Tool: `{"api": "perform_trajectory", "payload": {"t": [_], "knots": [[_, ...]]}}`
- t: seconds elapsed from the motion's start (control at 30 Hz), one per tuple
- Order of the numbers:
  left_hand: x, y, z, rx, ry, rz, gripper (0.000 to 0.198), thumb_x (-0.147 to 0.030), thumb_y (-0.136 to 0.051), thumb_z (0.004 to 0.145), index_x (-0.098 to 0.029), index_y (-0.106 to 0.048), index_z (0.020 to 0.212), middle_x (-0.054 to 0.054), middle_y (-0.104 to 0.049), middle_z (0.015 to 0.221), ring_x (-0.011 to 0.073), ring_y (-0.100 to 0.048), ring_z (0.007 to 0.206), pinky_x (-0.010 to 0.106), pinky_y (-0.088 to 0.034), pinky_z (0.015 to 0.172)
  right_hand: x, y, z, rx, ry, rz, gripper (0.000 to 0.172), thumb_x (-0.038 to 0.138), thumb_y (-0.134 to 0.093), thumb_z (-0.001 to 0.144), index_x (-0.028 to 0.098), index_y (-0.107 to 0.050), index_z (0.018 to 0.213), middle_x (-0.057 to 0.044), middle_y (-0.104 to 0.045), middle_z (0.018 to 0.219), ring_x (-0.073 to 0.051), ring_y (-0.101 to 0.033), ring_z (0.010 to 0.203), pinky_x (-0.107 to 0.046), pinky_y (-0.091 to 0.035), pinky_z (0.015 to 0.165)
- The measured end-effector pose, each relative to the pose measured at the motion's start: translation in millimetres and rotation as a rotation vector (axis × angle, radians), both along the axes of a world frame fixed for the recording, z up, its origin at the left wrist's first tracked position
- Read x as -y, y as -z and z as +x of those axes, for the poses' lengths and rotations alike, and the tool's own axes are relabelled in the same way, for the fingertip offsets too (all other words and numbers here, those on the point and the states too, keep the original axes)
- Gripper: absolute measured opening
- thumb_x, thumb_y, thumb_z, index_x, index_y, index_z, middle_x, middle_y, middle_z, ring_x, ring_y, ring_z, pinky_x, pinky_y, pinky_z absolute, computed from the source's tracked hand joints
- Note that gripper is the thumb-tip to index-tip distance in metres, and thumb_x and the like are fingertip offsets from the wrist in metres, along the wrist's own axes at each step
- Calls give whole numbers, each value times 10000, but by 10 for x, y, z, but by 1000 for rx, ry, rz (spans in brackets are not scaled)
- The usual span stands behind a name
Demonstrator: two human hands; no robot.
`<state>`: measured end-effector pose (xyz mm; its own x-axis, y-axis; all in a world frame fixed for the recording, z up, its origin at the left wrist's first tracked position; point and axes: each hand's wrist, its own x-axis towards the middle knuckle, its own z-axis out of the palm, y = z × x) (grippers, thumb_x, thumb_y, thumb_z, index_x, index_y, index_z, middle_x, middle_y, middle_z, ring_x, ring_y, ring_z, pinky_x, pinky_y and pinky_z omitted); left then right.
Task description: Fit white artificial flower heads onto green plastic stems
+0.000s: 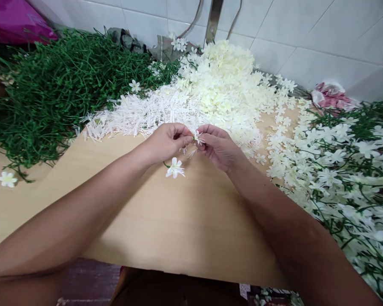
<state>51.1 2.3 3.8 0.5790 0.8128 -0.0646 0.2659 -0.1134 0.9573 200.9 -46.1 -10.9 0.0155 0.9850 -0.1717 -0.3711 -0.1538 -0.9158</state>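
Observation:
Over the middle of the tan board, my left hand (168, 142) and my right hand (219, 146) meet fingertip to fingertip. Between them is a small artificial white flower piece (198, 137) with thin stamen strands. My left thumb and forefinger pinch its base; the fingers of my right hand close on its petal side. Just below my left hand is a white flower (175, 168) on a short green stem; whether it hangs from the hand or lies on the board I cannot tell. Beyond my hands spreads a heap of white stamens (147, 110).
Green plastic stems (67, 80) are piled at the left. Loose cream petals (226, 72) are heaped at the back against the tiled wall (284, 38). Assembled flowers on stems (338, 178) fill the right side. A single flower (7, 179) lies at far left on the cardboard (166, 225).

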Motion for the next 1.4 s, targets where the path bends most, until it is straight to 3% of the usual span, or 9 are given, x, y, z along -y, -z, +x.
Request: {"api": "perform_trajectory", "payload": {"t": [0.33,0.5,0.73,0.9,1.13,1.23,1.4], "knots": [[-24,-91,-16,40,-167,-114,126,-184,-558,784,-178,-467,697,-53,-446,556,69,-381,474,224,-302,500,-5,15,39,183,35,96,349,328,-802,578,172,-565,783,70,-555,582,-36,-469,491,-186,-384,473],[10,-56,-10,25,-13,38,118,-245,-589,765,-160,-517,724,-42,-445,604,77,-392,553,230,-303,546,-5,8,11,267,49,160,316,354,-783,618,175,-545,722,75,-520,547,-35,-442,479,-192,-375,470],[15,-1,0,-32,-62,128,120,-214,-573,739,-168,-479,678,-62,-347,547,70,-315,523,230,-247,513,-1,11,-22,462,60,263,240,239,-743,640,180,-545,761,66,-527,613,-52,-466,554,-217,-388,533],[52,-34,-17,-76,-18,276,135,-218,-566,739,-173,-468,657,-72,-300,517,66,-270,504,234,-229,506,14,19,-1,579,69,323,101,191,-631,708,179,-539,748,52,-526,624,-54,-463,561,-215,-377,530],[82,2,-19,-108,32,444,131,-201,-525,753,-165,-464,642,-65,-323,529,69,-293,518,231,-230,513,40,47,10,932,189,511,36,154,-576,706,175,-553,723,47,-557,619,-59,-474,554,-229,-404,566],[91,-2,-14,-95,51,390,138,-237,-524,760,-163,-467,658,-62,-332,550,71,-298,529,229,-239,513,23,38,34,883,187,501,60,130,-580,677,178,-550,699,55,-536,592,-53,-451,537,-219,-378,535],[43,0,-47,-6,135,214,285,-351,-396,848,-142,-556,739,-36,-373,584,91,-337,563,233,-262,529,-17,-64,143,394,28,272,95,174,-630,650,181,-536,663,59,-539,554,-49,-478,509,-201,-365,494]]}}
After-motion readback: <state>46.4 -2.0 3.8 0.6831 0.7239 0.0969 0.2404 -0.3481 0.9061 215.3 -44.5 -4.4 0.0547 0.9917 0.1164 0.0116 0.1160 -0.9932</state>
